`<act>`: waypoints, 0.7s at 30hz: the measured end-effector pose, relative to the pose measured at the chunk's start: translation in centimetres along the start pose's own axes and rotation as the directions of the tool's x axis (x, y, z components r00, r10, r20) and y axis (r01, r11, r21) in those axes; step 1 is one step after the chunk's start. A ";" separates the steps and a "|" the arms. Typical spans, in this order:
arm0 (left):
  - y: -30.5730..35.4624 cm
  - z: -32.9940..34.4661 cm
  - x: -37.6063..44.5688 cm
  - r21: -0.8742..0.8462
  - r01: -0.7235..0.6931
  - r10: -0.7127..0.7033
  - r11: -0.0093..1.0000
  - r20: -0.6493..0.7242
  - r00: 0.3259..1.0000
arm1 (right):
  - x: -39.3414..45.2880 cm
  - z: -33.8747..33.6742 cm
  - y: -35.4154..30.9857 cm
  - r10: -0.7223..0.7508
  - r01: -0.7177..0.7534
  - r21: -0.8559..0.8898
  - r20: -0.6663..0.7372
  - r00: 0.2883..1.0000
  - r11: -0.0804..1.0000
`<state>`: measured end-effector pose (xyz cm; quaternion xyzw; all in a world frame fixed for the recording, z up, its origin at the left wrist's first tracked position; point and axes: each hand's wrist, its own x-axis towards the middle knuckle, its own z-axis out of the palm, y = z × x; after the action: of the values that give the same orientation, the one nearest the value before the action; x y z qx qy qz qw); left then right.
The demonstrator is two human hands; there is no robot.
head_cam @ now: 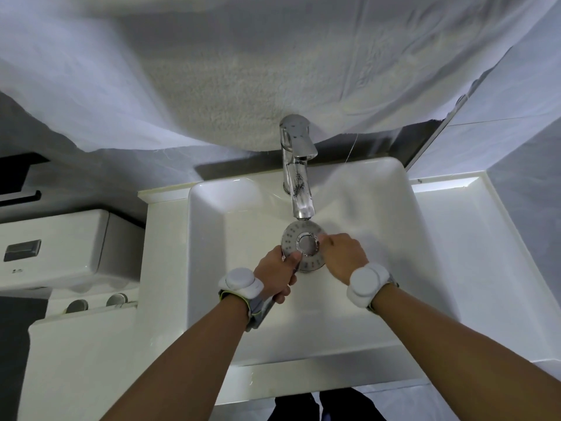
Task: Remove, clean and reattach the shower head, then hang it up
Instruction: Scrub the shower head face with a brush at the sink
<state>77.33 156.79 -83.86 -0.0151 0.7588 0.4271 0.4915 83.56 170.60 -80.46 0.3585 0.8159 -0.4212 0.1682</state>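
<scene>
The round chrome shower head [299, 235] faces up over the white sink basin [243, 253], right under the spout of the chrome tap [299, 174]. My left hand [277, 273] grips the shower head's handle from below, its thumb lying on the face's near rim. My right hand [341, 253] reaches in from the right, and its fingertips touch the face beside the shiny centre disc. The right hand hides the right edge of the head. I cannot tell whether water runs from the tap.
A white cloth [273, 71] hangs across the wall behind the tap. A white toilet cistern [57, 250] stands to the left of the vanity. The white countertop [473, 238] runs along the right of the basin. Grey tiled wall rises at the right.
</scene>
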 end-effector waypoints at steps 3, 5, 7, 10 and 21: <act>0.0 0.0 0.0 -0.020 0.005 -0.005 1.000 -0.004 1.000 | -0.1 0.6 -0.2 0.000 0.002 -0.043 0.031 1.000 0.999; 0.0 -0.1 -0.1 -0.032 0.007 -0.007 0.999 -0.007 1.000 | -0.1 0.8 -0.2 -0.022 0.026 -0.067 0.062 0.998 0.997; 0.0 -0.2 -0.2 -0.016 -0.006 0.006 1.000 -0.005 1.000 | 0.6 -0.1 -0.1 0.010 -0.009 -0.053 0.030 0.999 0.999; 0.0 -0.4 -0.2 -0.030 -0.011 0.011 0.999 -0.021 1.000 | 0.5 0.0 -0.3 0.023 -0.022 -0.013 0.047 0.999 1.000; -1.0 -0.5 -0.2 -0.013 -0.025 0.024 1.000 -0.037 0.999 | 1.1 0.8 0.1 -0.029 0.039 -0.127 0.083 0.996 0.991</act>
<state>77.50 155.78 -84.29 -0.0170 0.7652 0.4375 0.4720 82.80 170.47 -81.63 0.3157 0.8397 -0.3850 0.2166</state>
